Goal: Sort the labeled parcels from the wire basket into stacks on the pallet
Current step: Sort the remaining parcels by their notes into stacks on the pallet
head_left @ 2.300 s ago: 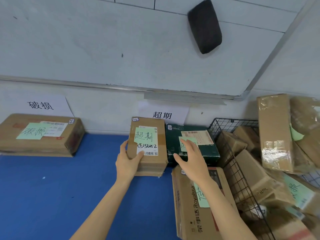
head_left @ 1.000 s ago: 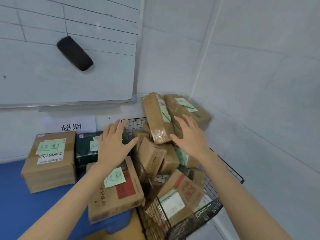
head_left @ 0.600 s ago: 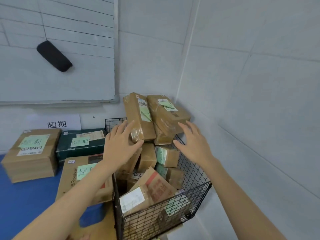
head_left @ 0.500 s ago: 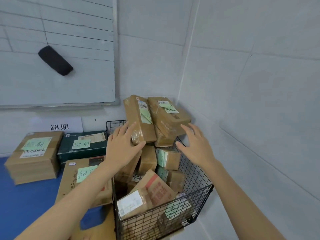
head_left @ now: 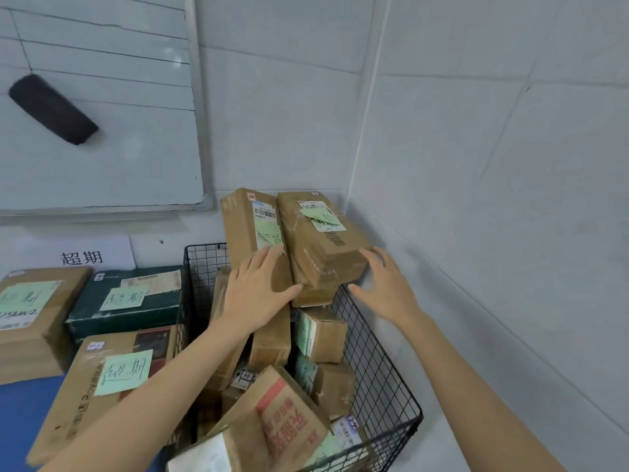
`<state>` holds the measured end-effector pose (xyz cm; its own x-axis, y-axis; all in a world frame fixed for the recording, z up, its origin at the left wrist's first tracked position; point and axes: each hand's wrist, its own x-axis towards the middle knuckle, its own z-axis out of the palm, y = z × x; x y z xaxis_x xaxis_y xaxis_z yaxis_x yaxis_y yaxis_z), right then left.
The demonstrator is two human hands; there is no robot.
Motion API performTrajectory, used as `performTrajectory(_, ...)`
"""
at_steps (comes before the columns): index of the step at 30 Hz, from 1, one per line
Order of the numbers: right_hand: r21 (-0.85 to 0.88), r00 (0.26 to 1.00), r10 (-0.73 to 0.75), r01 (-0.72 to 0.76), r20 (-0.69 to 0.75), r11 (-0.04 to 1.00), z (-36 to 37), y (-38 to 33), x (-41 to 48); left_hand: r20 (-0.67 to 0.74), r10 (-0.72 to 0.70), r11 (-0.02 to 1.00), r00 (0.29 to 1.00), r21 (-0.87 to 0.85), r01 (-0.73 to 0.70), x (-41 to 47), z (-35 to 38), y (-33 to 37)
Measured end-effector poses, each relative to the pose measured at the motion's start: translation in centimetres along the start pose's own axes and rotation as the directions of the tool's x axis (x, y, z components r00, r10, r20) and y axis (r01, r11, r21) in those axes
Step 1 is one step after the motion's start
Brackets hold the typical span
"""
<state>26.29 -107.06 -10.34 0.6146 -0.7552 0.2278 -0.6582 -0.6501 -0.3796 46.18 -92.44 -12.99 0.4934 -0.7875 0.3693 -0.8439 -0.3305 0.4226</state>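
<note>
A black wire basket (head_left: 377,366) stands in the corner, heaped with several brown parcels carrying green notes. Two long parcels top the heap: a tall one (head_left: 250,226) on the left and a wider one (head_left: 320,238) on the right. My left hand (head_left: 253,294) lies flat with straight fingers on the lower part of the tall parcel. My right hand (head_left: 384,287) is spread open just right of the wider parcel's near end, fingertips close to it; contact is unclear. On the blue pallet (head_left: 17,417) to the left lie three sorted parcels, a brown one (head_left: 30,321), a dark green one (head_left: 129,301) and a large brown one (head_left: 98,386).
A paper sign (head_left: 81,257) with black characters hangs on the wall behind the sorted parcels. A whiteboard (head_left: 102,131) with a black eraser (head_left: 51,109) is above. The tiled wall (head_left: 493,199) closes in right of the basket.
The view turned from the pallet to the basket. Both hands left the sorted parcels and reached up to the two top parcels; the left hand slid further up the tall one.
</note>
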Motion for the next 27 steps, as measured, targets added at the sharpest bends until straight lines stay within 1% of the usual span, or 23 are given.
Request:
performTrajectory(4, 0.079, 1.000, 0.023, -0.024, 0.017, 0.997, 0.5, 2.3, 3.7, 0.033, -0.010, 0.998, 0.999, -0.057, 0.012, 2.5, 2.2, 0.5)
performTrajectory(10, 0.186, 0.999, 0.015, -0.022, 0.041, 0.982, 2.0, 5.0, 7.3, 0.063, -0.033, 0.983, 0.997, -0.177, 0.043, 5.0, 5.2, 2.1)
performTrajectory(13, 0.244, 0.999, 0.006, -0.018, 0.049, 0.970, 2.7, 5.8, 8.9, 0.051, -0.045, 0.972, 0.998, -0.230, 0.055, 6.0, 5.9, 3.0)
performTrajectory(15, 0.253, 0.998, -0.010, -0.006, 0.062, 0.968, 2.8, 6.3, 10.0, 0.044, -0.071, 0.960, 0.996, -0.267, 0.081, 6.4, 6.4, 3.4)
performTrajectory(19, 0.287, 0.994, -0.057, 0.027, 0.096, 0.958, 2.7, 6.5, 11.6, 0.039, -0.092, 0.952, 0.995, -0.288, 0.100, 7.4, 7.2, 3.8)
performTrajectory(23, 0.343, 0.988, -0.068, 0.016, 0.141, 0.939, 3.0, 6.3, 12.7, 0.051, -0.103, 0.933, 0.993, -0.340, 0.115, 8.2, 7.7, 3.9)
performTrajectory(27, 0.413, 0.989, -0.089, 0.031, 0.122, 0.910, 3.2, 6.1, 12.6, 0.082, -0.103, 0.892, 0.991, -0.433, 0.128, 8.4, 8.0, 3.6)
